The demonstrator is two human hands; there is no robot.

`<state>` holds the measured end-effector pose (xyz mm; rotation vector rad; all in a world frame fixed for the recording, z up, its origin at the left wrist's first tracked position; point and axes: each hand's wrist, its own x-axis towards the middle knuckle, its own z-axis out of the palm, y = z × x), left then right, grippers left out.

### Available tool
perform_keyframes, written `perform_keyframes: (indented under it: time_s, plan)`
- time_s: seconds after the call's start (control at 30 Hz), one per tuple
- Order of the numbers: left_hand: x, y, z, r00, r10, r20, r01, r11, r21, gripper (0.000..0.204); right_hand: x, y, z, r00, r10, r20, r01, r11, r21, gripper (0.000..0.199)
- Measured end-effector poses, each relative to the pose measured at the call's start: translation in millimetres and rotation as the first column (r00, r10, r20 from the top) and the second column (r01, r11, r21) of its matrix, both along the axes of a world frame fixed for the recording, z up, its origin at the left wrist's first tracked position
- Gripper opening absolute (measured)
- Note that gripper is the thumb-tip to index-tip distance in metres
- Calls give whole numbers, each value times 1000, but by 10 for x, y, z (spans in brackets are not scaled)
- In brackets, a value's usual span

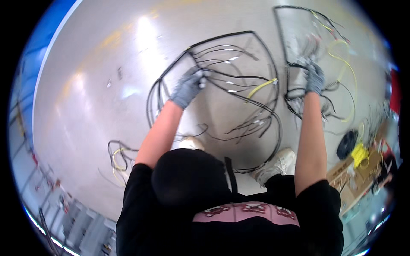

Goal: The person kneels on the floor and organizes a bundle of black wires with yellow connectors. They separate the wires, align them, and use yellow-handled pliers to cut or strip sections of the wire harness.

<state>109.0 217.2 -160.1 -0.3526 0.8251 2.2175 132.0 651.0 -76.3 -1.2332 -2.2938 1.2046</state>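
A black wire harness (222, 37) with many branches lies in a wide loop on the floor before me. My left hand (186, 88), in a grey glove, is closed on its black cables at the loop's left side. White tags (230, 82) sit on several branches, and a yellow cable piece (261, 89) crosses the loop's right part. Farther right, my gloved right hand (314, 78) is closed around a second black wire harness (280, 34). Thin yellow wires (352, 70) trail from that harness, and clear plastic shows beside the hand. Some blur hides the fingertips.
My shoes (276, 167) stand at the near edge of the loop. A small cable bundle (115, 154) lies at the left. Toward the lower right are a black coil (347, 144), a yellow bundle (361, 155) and cardboard boxes (341, 173). A blue surface (42, 51) borders the far left.
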Motion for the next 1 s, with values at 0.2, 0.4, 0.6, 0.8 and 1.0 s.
perform_keyframes:
  time_s: [0.2,0.4,0.6,0.8,1.0]
  plan:
    - [-168,-619,470,993,-110,45,118,956,-268,21,-95,-1924,178,881,423,-211,-452,885,-115,15]
    - [-198,-725,573,992,-128,-9,119,944,-307,21,-374,-2999,137,499,835,229,-830,537,-151,19]
    - [-210,-734,525,995,-93,28,97,949,-300,17,-269,-3225,-163,502,774,386,-797,587,-143,24]
    - [-326,-639,616,961,-270,51,238,726,-645,12,-290,-3199,-198,658,643,393,-693,721,-20,26]
    - [-352,-700,579,956,-293,21,235,721,-653,9,-331,-3215,204,657,668,349,-751,543,376,22]
